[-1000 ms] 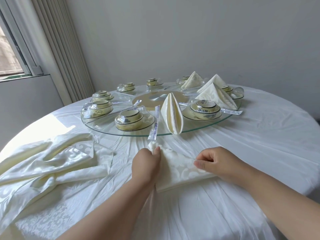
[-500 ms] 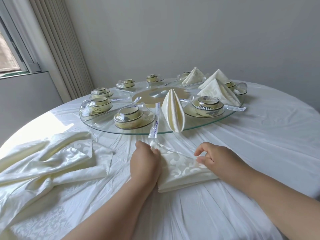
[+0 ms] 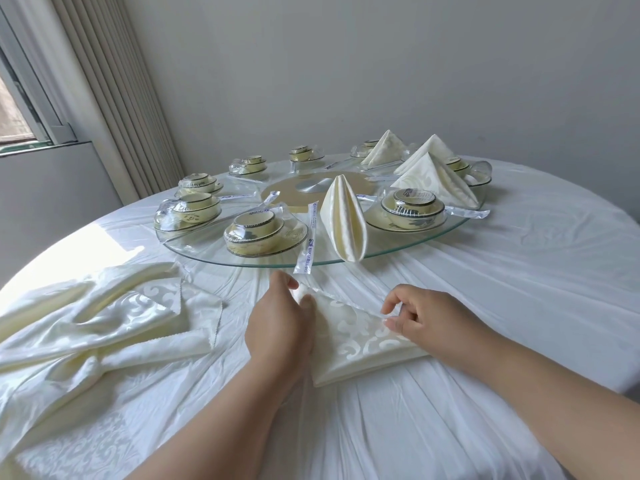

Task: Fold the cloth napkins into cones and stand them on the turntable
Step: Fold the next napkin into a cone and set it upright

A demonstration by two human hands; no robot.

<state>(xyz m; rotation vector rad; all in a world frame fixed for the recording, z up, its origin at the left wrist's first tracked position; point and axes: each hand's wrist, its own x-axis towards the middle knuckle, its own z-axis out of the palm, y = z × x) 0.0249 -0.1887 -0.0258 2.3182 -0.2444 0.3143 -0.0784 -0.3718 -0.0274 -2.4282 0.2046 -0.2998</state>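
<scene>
Head view: folded napkin (image 3: 360, 337) flat on tablecloth (image 3: 519, 271), just in front of glass turntable (image 3: 398, 252). Left hand (image 3: 280, 327) pinches napkin's far left corner. Right hand (image 3: 422, 318) pinches right edge, fingers curled. Four cones on turntable, nearest cone (image 3: 343, 224) at front rim among wrapped bowls. Loose napkins (image 3: 97, 317) heaped at left.

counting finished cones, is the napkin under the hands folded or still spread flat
Folded, not yet a cone: the napkin lies flat in stacked layers; left hand pinches its far corner.

The clear chopstick wrapper (image 3: 309, 237) on the turntable (image 3: 398, 252) carries blue print, too small to read.
</scene>
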